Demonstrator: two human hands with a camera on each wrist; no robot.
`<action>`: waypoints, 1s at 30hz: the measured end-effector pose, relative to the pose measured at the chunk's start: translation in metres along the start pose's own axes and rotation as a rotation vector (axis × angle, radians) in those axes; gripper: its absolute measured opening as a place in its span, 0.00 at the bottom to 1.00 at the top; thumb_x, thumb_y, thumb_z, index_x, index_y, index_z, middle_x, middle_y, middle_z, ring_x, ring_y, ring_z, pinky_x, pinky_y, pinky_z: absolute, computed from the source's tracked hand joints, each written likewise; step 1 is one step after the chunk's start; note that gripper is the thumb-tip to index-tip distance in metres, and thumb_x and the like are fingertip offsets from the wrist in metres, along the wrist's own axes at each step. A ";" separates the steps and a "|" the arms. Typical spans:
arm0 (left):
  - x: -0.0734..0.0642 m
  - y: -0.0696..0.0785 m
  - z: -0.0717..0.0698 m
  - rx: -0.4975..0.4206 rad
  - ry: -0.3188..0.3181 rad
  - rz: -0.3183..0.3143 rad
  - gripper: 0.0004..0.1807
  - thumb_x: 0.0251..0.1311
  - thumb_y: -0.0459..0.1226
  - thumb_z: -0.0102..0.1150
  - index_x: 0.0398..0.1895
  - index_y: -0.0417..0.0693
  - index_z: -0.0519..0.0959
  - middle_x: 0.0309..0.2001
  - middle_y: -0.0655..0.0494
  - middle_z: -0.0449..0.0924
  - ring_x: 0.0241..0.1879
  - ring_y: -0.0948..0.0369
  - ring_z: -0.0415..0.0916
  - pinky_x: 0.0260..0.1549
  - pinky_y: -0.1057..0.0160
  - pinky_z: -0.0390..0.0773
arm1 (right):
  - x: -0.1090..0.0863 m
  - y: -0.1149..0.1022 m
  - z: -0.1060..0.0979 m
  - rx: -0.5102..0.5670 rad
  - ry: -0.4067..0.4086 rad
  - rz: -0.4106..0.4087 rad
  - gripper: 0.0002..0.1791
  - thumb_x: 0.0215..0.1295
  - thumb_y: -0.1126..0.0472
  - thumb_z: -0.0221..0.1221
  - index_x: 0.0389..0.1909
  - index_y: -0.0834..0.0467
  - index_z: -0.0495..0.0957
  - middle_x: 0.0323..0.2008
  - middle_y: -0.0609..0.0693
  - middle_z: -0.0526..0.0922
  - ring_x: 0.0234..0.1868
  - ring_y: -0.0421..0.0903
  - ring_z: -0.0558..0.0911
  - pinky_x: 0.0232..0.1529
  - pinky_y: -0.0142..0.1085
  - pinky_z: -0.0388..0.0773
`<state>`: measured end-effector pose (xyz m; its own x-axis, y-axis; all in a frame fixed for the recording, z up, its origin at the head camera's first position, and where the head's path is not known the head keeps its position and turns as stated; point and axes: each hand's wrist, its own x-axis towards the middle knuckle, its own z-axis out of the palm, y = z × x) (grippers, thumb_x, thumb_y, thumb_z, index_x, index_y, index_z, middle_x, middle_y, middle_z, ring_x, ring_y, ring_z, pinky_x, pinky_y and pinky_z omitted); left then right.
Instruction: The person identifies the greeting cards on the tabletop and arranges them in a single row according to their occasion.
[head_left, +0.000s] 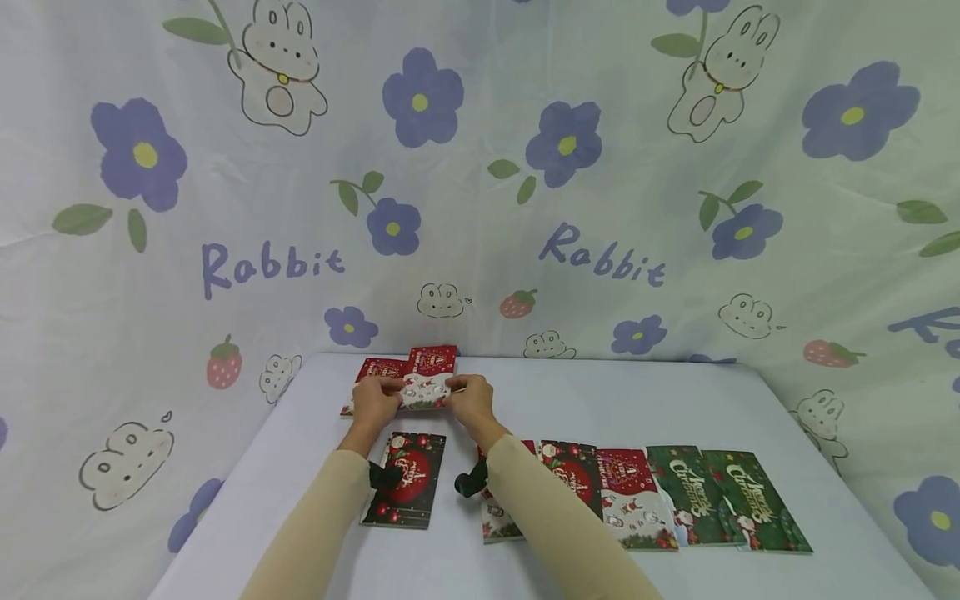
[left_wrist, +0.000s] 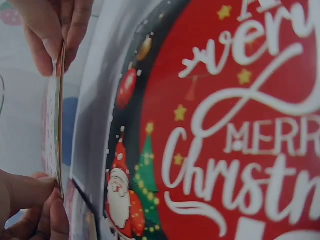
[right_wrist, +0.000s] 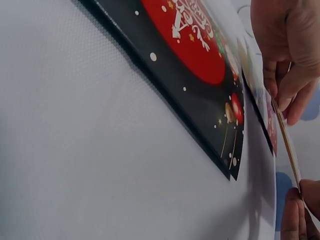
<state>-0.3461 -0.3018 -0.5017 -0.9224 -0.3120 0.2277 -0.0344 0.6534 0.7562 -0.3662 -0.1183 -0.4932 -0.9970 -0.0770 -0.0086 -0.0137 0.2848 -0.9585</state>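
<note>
Both hands hold a red and white Christmas card [head_left: 429, 390] near the far edge of the table. My left hand [head_left: 377, 402] pinches its left side and my right hand [head_left: 472, 398] its right side, thumbs toward me. In the left wrist view the card [left_wrist: 57, 125] shows edge-on between the fingers. Another red card [head_left: 380, 369] sits behind my left hand, partly covered by it and overlapped by the held card. Nearer to me lies a black card [head_left: 408, 504] with a red circle and white lettering, face up below the left wrist.
A row of cards spreads to the right: one mostly hidden by the right sleeve, a black card [head_left: 588, 479], a red and white card [head_left: 633, 500], a green card [head_left: 690, 487] and another green card [head_left: 757, 500]. A rabbit-print curtain [head_left: 480, 208] hangs behind the white table [head_left: 600, 400].
</note>
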 end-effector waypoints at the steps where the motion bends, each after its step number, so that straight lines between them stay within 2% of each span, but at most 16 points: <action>1: 0.000 0.000 0.001 0.006 0.000 0.000 0.14 0.56 0.21 0.59 0.44 0.31 0.88 0.42 0.37 0.88 0.41 0.44 0.82 0.37 0.55 0.75 | 0.000 0.001 0.000 -0.007 0.001 0.003 0.18 0.58 0.78 0.67 0.49 0.65 0.87 0.41 0.57 0.85 0.36 0.43 0.81 0.34 0.32 0.80; 8: 0.000 -0.004 0.005 0.024 -0.008 -0.010 0.13 0.57 0.21 0.60 0.42 0.32 0.89 0.39 0.38 0.88 0.37 0.47 0.82 0.33 0.56 0.76 | 0.002 0.004 0.003 -0.057 0.010 0.020 0.16 0.57 0.77 0.69 0.47 0.64 0.88 0.41 0.55 0.85 0.39 0.44 0.80 0.38 0.34 0.80; 14: -0.001 -0.008 0.008 0.001 -0.011 -0.026 0.12 0.56 0.21 0.61 0.42 0.33 0.89 0.36 0.40 0.87 0.34 0.49 0.80 0.31 0.59 0.74 | 0.004 0.009 0.006 -0.073 0.010 0.050 0.15 0.59 0.76 0.69 0.47 0.63 0.88 0.42 0.54 0.86 0.42 0.46 0.81 0.43 0.37 0.82; 22: -0.003 -0.013 0.010 0.009 -0.038 -0.057 0.13 0.60 0.22 0.61 0.45 0.33 0.89 0.40 0.40 0.87 0.39 0.48 0.81 0.37 0.54 0.77 | 0.005 0.013 0.008 -0.101 -0.005 0.051 0.14 0.59 0.75 0.71 0.46 0.63 0.88 0.42 0.53 0.87 0.44 0.46 0.82 0.47 0.39 0.83; 30: -0.003 -0.014 0.012 -0.006 -0.043 -0.054 0.13 0.59 0.22 0.61 0.46 0.33 0.89 0.38 0.41 0.87 0.39 0.49 0.81 0.38 0.52 0.78 | 0.007 0.014 0.008 -0.138 -0.001 0.032 0.14 0.58 0.75 0.71 0.46 0.64 0.88 0.42 0.54 0.87 0.45 0.47 0.82 0.48 0.40 0.83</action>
<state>-0.3479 -0.3020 -0.5204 -0.9349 -0.3167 0.1604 -0.0819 0.6321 0.7706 -0.3731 -0.1228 -0.5094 -0.9970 -0.0667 -0.0385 0.0073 0.4158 -0.9094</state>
